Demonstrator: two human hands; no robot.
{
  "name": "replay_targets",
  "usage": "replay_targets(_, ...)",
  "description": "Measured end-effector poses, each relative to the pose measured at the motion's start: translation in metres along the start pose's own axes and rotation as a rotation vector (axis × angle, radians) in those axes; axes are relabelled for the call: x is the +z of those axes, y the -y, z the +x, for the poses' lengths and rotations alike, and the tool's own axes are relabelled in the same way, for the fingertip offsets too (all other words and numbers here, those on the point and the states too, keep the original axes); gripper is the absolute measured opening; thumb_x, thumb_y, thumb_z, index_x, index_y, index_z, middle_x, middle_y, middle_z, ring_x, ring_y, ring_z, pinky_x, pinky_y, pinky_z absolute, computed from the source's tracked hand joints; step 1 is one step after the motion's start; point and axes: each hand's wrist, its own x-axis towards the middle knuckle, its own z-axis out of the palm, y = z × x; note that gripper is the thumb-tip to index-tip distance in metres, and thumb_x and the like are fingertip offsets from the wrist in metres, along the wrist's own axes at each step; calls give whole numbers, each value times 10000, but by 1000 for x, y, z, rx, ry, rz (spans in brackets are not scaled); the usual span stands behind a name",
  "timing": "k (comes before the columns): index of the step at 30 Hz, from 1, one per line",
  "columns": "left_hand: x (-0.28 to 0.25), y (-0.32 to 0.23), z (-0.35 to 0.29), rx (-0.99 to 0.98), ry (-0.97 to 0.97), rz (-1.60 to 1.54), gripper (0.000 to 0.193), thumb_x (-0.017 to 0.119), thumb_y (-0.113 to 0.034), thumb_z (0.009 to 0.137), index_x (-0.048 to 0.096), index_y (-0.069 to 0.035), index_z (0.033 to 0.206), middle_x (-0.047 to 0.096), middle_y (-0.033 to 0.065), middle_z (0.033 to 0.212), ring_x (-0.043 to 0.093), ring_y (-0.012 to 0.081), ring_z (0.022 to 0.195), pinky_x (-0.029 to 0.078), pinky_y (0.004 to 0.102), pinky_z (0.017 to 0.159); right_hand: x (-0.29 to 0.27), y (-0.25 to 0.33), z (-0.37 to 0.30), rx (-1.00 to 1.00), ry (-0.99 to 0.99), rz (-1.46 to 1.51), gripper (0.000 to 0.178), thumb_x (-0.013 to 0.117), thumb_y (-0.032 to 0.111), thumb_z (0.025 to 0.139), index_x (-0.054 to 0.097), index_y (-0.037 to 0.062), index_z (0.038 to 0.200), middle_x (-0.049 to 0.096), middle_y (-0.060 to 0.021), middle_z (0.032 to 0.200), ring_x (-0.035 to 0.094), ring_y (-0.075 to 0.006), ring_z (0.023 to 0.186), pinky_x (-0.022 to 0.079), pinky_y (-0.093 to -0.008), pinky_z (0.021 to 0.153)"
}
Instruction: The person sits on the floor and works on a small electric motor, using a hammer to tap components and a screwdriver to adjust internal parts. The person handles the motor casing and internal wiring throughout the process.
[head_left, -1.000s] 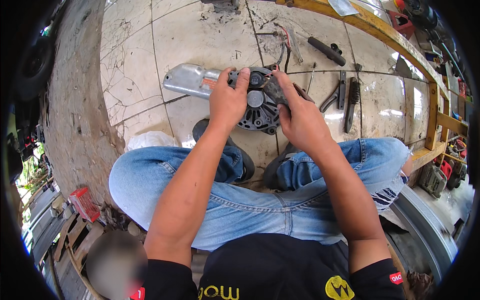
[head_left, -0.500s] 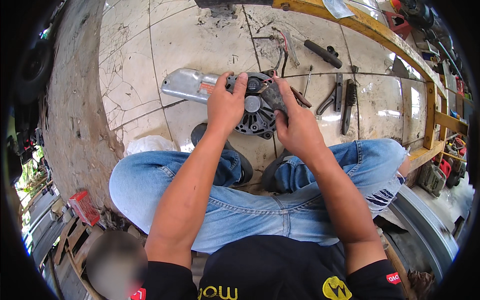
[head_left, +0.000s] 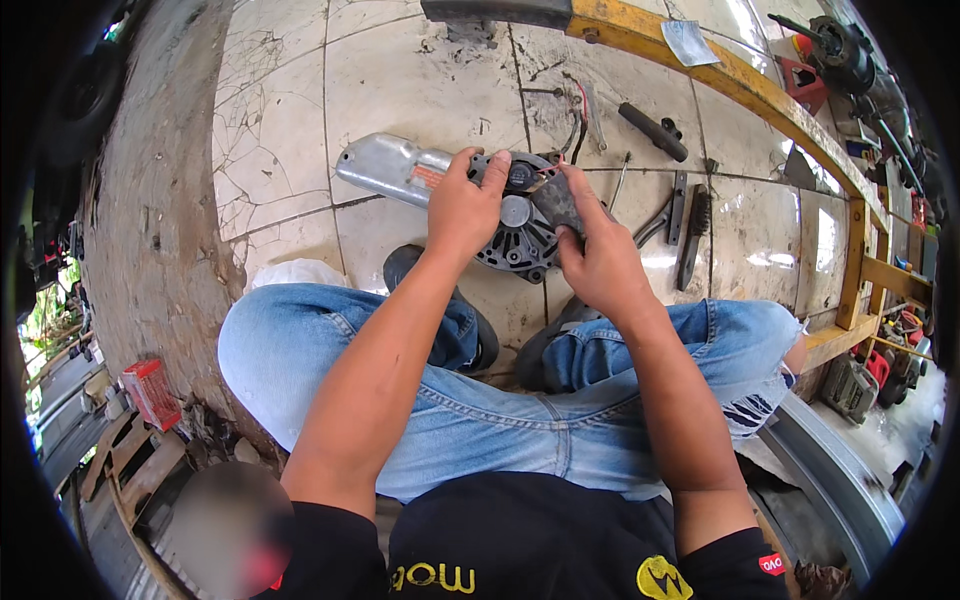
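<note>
Between my feet, just above the tiled floor, is a motor unit with a long tapered silver housing and a round, dark vented end. My left hand is closed on its upper side, where housing and round end meet, thumb on top. In my right hand, pinched between thumb and fingers, is a dark flat piece at the unit's right side. Whether that piece is attached cannot be told. Red and dark wires run up from behind my right fingertips.
Right of the unit lie a dark tubular handle, a thin metal rod, a curved bracket and a black brush. A yellow metal frame borders the far right. White plastic lies by my left knee.
My view has shifted slightly, so the whole scene sits a little differently. Both hands keep their hold on the unit and the dark piece, with hardly any movement between them.
</note>
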Motion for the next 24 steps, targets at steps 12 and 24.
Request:
replay_targets(12, 1, -1, 3, 11, -15, 1, 680, 578, -575, 925, 581, 8, 1276, 664, 300, 1097, 635, 429, 1064, 491, 437, 910, 5, 0, 1, 2, -35, 26, 748, 558, 36, 844, 270, 164, 1522, 651, -297, 817, 631, -491, 772, 474, -560, 712)
replay_targets(24, 1, 2, 4, 9, 14, 21, 696, 574, -596, 921, 579, -6, 1291, 673, 273, 1112, 641, 403, 1075, 493, 418, 923, 1, -5, -3, -11, -25, 16, 752, 570, 41, 837, 285, 168, 1520, 639, -288, 763, 622, -481, 739, 461, -566, 694)
